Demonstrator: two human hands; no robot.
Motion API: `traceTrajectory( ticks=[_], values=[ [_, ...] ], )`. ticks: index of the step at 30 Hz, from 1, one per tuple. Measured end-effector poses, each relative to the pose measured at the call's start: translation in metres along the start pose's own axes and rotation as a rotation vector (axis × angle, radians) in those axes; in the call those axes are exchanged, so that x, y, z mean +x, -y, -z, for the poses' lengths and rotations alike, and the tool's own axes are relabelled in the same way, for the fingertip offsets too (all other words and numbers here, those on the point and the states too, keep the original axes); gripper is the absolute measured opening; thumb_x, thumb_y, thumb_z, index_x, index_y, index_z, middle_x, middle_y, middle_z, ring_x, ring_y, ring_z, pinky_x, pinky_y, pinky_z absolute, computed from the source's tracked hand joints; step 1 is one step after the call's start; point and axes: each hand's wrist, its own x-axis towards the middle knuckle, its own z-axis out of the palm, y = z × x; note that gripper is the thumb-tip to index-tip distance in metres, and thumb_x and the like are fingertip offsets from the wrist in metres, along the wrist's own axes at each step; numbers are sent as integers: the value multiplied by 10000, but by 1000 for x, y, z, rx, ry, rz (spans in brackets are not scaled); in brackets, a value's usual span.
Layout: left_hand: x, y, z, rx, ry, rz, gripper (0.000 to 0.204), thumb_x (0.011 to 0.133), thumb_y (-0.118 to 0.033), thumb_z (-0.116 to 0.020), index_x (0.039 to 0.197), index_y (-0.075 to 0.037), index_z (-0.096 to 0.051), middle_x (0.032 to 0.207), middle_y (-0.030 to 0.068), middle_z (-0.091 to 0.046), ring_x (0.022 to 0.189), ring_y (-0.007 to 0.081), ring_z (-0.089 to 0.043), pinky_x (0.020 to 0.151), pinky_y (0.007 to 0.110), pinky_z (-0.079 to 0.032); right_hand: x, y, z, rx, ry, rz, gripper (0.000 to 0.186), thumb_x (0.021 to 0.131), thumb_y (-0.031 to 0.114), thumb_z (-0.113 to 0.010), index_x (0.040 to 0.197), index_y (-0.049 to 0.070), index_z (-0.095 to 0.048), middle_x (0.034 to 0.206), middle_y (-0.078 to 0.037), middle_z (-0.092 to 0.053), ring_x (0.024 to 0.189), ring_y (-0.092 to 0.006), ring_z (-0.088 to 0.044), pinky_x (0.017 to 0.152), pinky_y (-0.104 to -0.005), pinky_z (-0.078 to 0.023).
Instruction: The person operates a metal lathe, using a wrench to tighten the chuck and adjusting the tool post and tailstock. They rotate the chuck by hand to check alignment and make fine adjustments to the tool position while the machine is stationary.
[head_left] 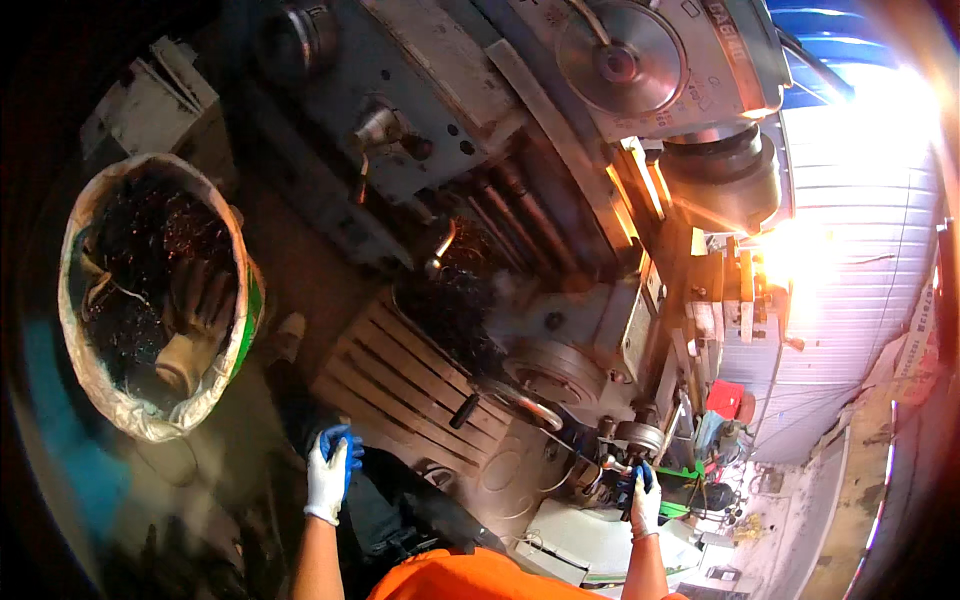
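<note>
My left hand (333, 470), in a white glove with blue palm and fingers, hangs in front of my dark trousers, away from the machine. Its fingers are curled in, and whatever they may hold is hidden. At the right, my right hand (645, 497), gloved the same way, is closed around a dark machine handle (628, 507) beside the lathe's carriage. A silver lever (614, 465) shows just beyond its fingers. The lathe (560, 320) stretches ahead, with a large round chuck (722, 180) at the upper right and a handwheel (555, 375) nearer me.
A large sack-lined bin (75, 300) of dark metal shavings, with a worn glove (195, 320) on top, stands left. A slatted wooden platform (400, 370) lies before the lathe. A black-knobbed crank (463, 411) juts toward me. A bright lamp (790, 255) glares at right.
</note>
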Motion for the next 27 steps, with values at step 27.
traceTrajectory(
  ticks=[27],
  values=[
    [-54,-111,-77,337,190,-129,280,999,-133,-563,1253,-13,-556,1059,132,-687,890,186,-674,776,301,-558,-12,15,-1,26,-53,103,468,909,165,-665,1347,39,-557,1167,-147,-638,1003,-251,-636,918,-363,-495]
  ],
)
